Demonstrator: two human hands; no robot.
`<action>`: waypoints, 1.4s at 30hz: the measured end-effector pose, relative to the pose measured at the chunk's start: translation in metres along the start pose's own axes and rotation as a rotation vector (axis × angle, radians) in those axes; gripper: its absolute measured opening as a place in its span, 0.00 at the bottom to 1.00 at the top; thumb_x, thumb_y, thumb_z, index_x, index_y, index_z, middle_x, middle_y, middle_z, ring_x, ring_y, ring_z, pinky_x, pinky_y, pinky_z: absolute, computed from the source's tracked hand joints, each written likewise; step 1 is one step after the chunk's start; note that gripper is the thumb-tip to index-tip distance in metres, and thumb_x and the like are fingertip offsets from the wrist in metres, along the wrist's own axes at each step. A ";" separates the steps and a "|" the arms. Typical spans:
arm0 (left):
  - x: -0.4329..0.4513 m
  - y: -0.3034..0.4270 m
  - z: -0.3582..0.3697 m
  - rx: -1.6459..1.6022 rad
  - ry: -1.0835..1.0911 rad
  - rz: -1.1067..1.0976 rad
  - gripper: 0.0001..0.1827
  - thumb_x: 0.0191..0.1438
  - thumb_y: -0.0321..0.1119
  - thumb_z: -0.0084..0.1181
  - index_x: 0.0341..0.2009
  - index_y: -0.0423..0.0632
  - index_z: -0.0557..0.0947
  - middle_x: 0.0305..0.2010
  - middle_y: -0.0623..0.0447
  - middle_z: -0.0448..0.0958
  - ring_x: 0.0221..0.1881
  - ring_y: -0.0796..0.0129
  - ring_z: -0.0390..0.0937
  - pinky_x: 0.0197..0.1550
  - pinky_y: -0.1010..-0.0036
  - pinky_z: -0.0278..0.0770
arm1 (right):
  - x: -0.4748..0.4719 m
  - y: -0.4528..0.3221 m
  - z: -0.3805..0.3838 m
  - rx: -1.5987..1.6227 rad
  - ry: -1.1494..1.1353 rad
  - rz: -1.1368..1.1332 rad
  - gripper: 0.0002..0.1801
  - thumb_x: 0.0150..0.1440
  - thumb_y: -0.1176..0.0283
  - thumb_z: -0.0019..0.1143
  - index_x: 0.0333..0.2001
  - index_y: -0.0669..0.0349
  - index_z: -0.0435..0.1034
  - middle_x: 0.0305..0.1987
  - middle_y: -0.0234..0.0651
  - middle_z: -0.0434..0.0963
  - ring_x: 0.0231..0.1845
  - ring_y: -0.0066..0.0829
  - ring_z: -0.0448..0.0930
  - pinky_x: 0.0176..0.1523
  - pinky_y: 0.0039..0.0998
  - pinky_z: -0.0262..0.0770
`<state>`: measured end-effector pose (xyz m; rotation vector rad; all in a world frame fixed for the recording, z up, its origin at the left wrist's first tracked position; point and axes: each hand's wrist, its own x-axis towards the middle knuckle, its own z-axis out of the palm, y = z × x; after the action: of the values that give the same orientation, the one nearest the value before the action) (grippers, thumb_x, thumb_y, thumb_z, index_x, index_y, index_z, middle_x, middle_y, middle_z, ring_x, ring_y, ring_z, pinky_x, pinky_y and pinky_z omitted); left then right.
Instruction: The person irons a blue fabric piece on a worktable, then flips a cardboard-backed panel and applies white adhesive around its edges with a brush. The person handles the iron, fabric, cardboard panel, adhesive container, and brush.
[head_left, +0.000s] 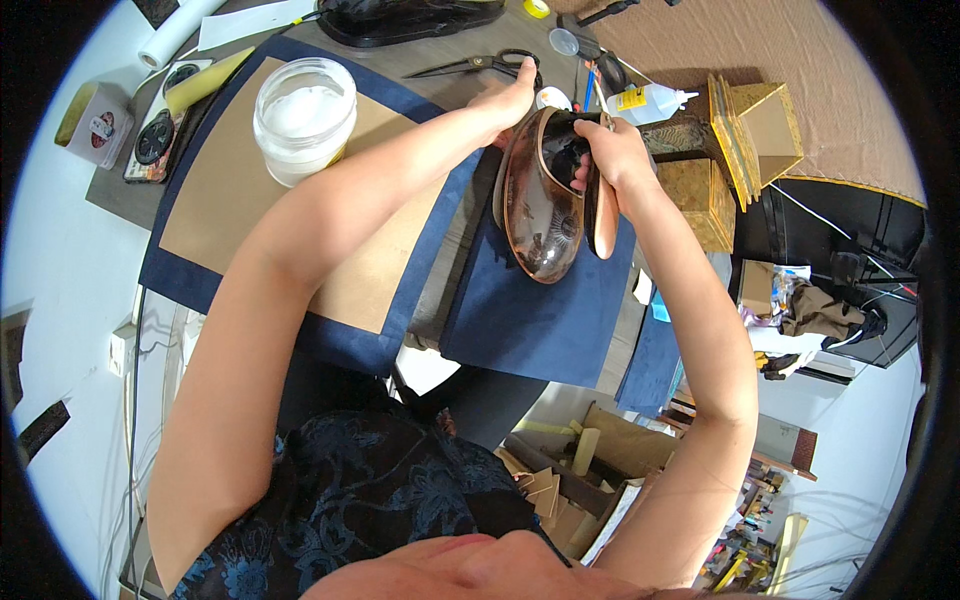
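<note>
My right hand (616, 154) is closed around the handle of a glossy brown and copper-coloured clothes iron (546, 232), its rounded front towards me. The iron is over a dark blue sheet (532, 322); whether it touches the sheet I cannot tell. Close to the iron's far left side is my left hand (510, 101), thumb raised and the other fingers partly hidden, so its grip is unclear. Black-handled scissors (480, 65) lie just beyond it. Left of my forearm, a clear jar of white paste (304, 120) stands on a tan panel (225, 202) with a blue border.
A squeeze bottle (649, 103) lies beyond my right hand, beside yellowish boxes (694, 195). At the far left are a patterned case (157, 139) and a white container (96, 124). A black bag-like object (405, 19) sits at the back. Offcuts (585, 450) fill a box below the table.
</note>
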<state>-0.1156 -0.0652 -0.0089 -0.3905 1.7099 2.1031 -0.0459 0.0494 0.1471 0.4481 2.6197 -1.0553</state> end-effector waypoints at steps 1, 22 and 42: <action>0.006 -0.003 -0.001 0.021 0.008 0.006 0.59 0.59 0.83 0.28 0.74 0.43 0.59 0.50 0.39 0.78 0.34 0.62 0.80 0.35 0.64 0.77 | 0.000 -0.001 0.001 0.001 0.000 -0.003 0.18 0.62 0.66 0.60 0.50 0.65 0.67 0.25 0.33 0.70 0.20 0.27 0.75 0.24 0.35 0.82; 0.003 0.000 0.004 -0.064 0.005 -0.020 0.58 0.60 0.82 0.28 0.76 0.45 0.55 0.60 0.33 0.74 0.37 0.60 0.81 0.38 0.62 0.79 | -0.002 -0.001 0.001 0.027 0.028 0.000 0.16 0.62 0.68 0.56 0.49 0.67 0.68 0.24 0.38 0.73 0.18 0.32 0.77 0.23 0.36 0.80; 0.001 0.001 -0.003 -0.039 -0.063 -0.039 0.55 0.60 0.82 0.29 0.73 0.47 0.60 0.45 0.41 0.80 0.27 0.64 0.78 0.32 0.66 0.77 | -0.001 -0.001 0.002 0.016 0.026 -0.016 0.18 0.62 0.69 0.56 0.52 0.68 0.68 0.24 0.38 0.73 0.18 0.32 0.78 0.23 0.36 0.80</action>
<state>-0.1170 -0.0681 -0.0096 -0.3620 1.6158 2.1010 -0.0446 0.0471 0.1464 0.4490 2.6435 -1.0839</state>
